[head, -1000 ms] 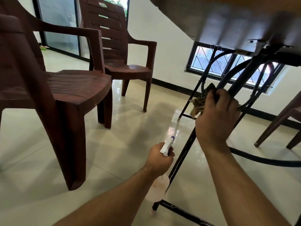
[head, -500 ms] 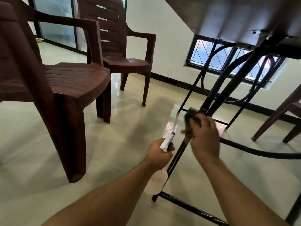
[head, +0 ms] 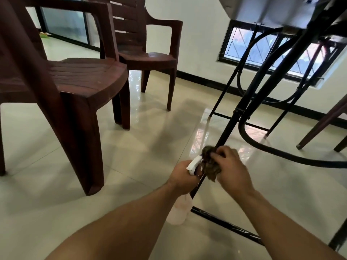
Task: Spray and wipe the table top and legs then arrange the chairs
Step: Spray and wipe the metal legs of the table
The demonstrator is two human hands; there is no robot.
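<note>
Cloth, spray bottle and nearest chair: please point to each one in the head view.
cloth (head: 210, 168), head view, on its crumpled middle.
spray bottle (head: 179, 211), head view, on its clear body.
nearest chair (head: 84, 76), head view, on its seat.

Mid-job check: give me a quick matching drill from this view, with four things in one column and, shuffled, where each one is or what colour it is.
Things:
1. spray bottle
2. cloth
3. near chair
4. table leg

Places or colours:
A. black, slanting up to the table
B. gripped in the left hand
C. dark red-brown, standing on the floor
D. bunched in the right hand, against the leg

Pairs: 1-B; 2-D; 3-C; 4-A
</note>
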